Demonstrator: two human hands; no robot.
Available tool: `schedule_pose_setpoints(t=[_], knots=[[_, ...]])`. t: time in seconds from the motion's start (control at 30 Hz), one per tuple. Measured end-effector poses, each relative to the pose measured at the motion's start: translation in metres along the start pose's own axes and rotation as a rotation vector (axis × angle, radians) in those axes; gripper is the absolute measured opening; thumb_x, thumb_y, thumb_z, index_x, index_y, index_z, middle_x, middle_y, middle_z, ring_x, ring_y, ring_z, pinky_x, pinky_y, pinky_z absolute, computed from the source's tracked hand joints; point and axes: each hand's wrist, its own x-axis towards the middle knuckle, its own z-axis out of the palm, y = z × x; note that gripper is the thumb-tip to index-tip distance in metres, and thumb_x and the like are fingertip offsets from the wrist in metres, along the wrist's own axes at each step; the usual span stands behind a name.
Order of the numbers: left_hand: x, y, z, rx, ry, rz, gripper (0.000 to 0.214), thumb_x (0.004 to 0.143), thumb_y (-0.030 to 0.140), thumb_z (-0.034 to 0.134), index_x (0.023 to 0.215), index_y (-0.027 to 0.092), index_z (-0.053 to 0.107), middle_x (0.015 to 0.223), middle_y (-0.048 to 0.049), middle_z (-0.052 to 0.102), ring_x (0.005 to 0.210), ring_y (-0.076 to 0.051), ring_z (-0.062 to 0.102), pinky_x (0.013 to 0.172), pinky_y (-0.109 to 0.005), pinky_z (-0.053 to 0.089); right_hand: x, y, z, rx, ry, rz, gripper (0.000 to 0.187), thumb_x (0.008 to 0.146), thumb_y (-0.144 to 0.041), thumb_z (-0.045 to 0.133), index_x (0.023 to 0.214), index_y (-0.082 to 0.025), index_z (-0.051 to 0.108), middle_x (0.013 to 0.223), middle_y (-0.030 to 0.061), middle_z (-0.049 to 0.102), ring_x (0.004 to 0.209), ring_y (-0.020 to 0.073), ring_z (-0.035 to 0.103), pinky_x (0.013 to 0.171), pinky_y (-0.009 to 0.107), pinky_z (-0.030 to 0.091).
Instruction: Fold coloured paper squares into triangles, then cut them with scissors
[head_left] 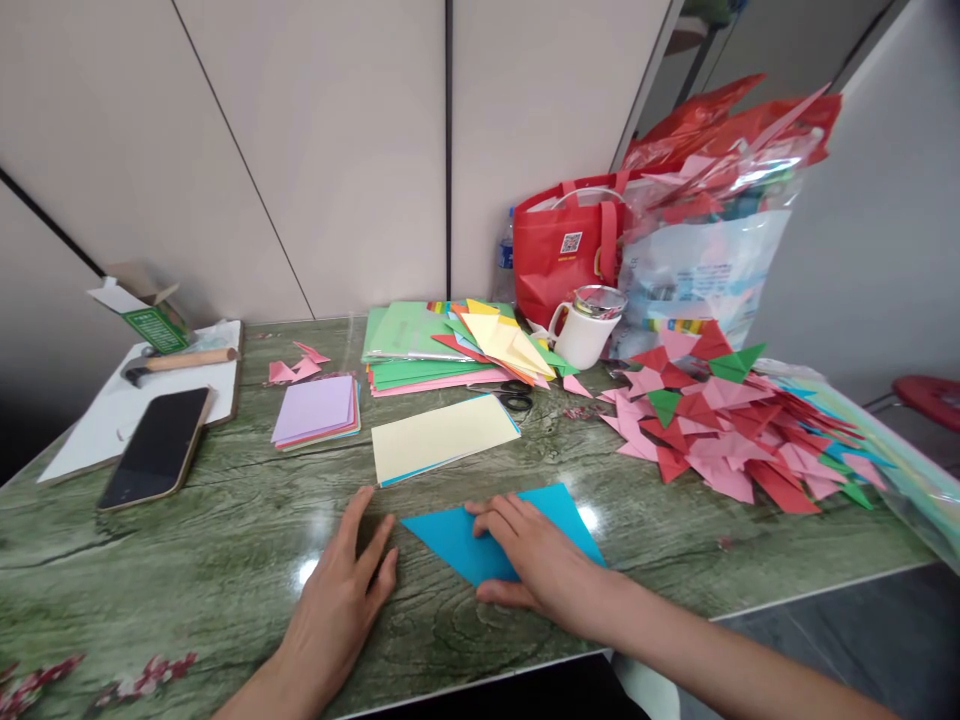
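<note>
Your right hand (544, 560) lies open on blue paper (442, 535) on the bench (225, 560), left hand (341, 580) just beside, fingers spread, cream strip (442, 440) beyond, phone (157, 450) left, folded-paper heap (727, 430) right.

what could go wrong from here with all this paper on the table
The blue paper could slip or crease crookedly: only the right hand rests on it, while the left hand is off to its side.

The loose heap of folded paper might scatter if the right arm swings outward, since the pieces lie unconfined on top of one another.

The white mug stands close to paper, so knocking it over might wet some if it holds liquid; its contents can't be seen.
</note>
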Motion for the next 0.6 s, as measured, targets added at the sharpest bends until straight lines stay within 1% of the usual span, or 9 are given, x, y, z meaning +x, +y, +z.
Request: schedule_pose_setpoints(t=[0.07, 0.13, 0.2, 0.3, 0.4, 0.43, 0.47, 0.53, 0.6], knots=[[0.004, 0.003, -0.003, -0.010, 0.001, 0.151, 0.034, 0.095, 0.018, 0.041, 0.127, 0.012, 0.051, 0.134, -0.0172, 0.049, 0.121, -0.031, 0.051, 0.093, -0.045, 0.051, 0.001, 0.001, 0.002, 0.032, 0.011, -0.002, 0.046, 0.070, -0.034, 0.079, 0.103, -0.015, 0.053, 0.124, 0.0139, 0.055, 0.114, 0.0300, 0.052, 0.095, 0.045, 0.043], [0.012, 0.010, -0.007, -0.078, -0.078, 0.334, 0.035, 0.095, 0.012, 0.039, 0.129, 0.013, 0.049, 0.124, -0.0127, 0.059, 0.121, -0.025, 0.052, 0.094, -0.037, 0.051, 0.001, 0.002, 0.006, 0.069, 0.032, -0.003, 0.047, 0.068, -0.034, 0.081, 0.101, -0.016, 0.053, 0.125, 0.0143, 0.054, 0.117, 0.0293, 0.051, 0.096, 0.044, 0.043], [0.022, 0.019, -0.008, -0.159, -0.164, 0.452, 0.032, 0.096, 0.011, 0.036, 0.124, 0.014, 0.052, 0.114, -0.0105, 0.064, 0.112, -0.022, 0.057, 0.092, -0.034, 0.052, 0.002, 0.003, 0.010, 0.098, 0.065, -0.004, 0.050, 0.064, -0.033, 0.083, 0.101, -0.017, 0.053, 0.127, 0.0148, 0.051, 0.120, 0.0284, 0.050, 0.096, 0.042, 0.044], [0.039, 0.030, -0.006, -0.204, -0.212, 0.452, 0.027, 0.098, 0.015, 0.033, 0.106, 0.013, 0.059, 0.098, -0.0100, 0.065, 0.096, -0.022, 0.061, 0.082, -0.035, 0.054, 0.004, 0.007, 0.008, 0.135, 0.128, -0.027, 0.049, 0.065, -0.033, 0.082, 0.102, -0.019, 0.052, 0.126, 0.0133, 0.050, 0.116, 0.0257, 0.052, 0.092, 0.037, 0.047], [0.051, 0.029, -0.002, -0.196, -0.201, 0.424, 0.032, 0.100, 0.018, 0.032, 0.084, 0.015, 0.060, 0.084, -0.0075, 0.062, 0.081, -0.019, 0.060, 0.072, -0.032, 0.054, 0.005, 0.021, -0.011, 0.151, 0.221, -0.045, 0.024, 0.081, -0.025, 0.069, 0.099, -0.021, 0.055, 0.111, 0.0084, 0.057, 0.106, 0.0214, 0.057, 0.088, 0.034, 0.048], [0.053, 0.027, -0.001, -0.188, -0.193, 0.424, 0.033, 0.100, 0.018, 0.032, 0.080, 0.015, 0.058, 0.081, -0.0069, 0.061, 0.078, -0.019, 0.059, 0.071, -0.031, 0.053, 0.005, 0.028, -0.020, 0.133, 0.259, -0.024, 0.016, 0.084, -0.021, 0.064, 0.097, -0.020, 0.055, 0.106, 0.0076, 0.059, 0.103, 0.0212, 0.057, 0.089, 0.035, 0.046], [0.055, 0.025, 0.000, -0.176, -0.185, 0.432, 0.034, 0.100, 0.018, 0.032, 0.077, 0.015, 0.057, 0.079, -0.0066, 0.060, 0.076, -0.018, 0.058, 0.069, -0.031, 0.052, 0.005, 0.035, -0.028, 0.104, 0.276, 0.017, 0.014, 0.084, -0.018, 0.062, 0.097, -0.020, 0.056, 0.105, 0.0079, 0.060, 0.101, 0.0217, 0.057, 0.087, 0.036, 0.046], [0.057, 0.021, 0.003, -0.143, -0.183, 0.467, 0.036, 0.100, 0.018, 0.031, 0.075, 0.015, 0.056, 0.078, -0.0066, 0.060, 0.073, -0.019, 0.058, 0.067, -0.032, 0.051, 0.005, 0.048, -0.042, 0.070, 0.202, 0.135, 0.024, 0.079, -0.017, 0.067, 0.100, -0.020, 0.057, 0.101, 0.0075, 0.060, 0.092, 0.0221, 0.057, 0.079, 0.035, 0.047], [0.059, 0.020, 0.006, -0.129, -0.217, 0.494, 0.037, 0.100, 0.020, 0.030, 0.074, 0.015, 0.055, 0.076, -0.0064, 0.060, 0.071, -0.019, 0.058, 0.065, -0.033, 0.052, 0.008, 0.056, -0.051, 0.089, 0.120, 0.228, 0.040, 0.071, -0.017, 0.074, 0.106, -0.019, 0.057, 0.097, 0.0054, 0.060, 0.084, 0.0201, 0.057, 0.072, 0.031, 0.046]])
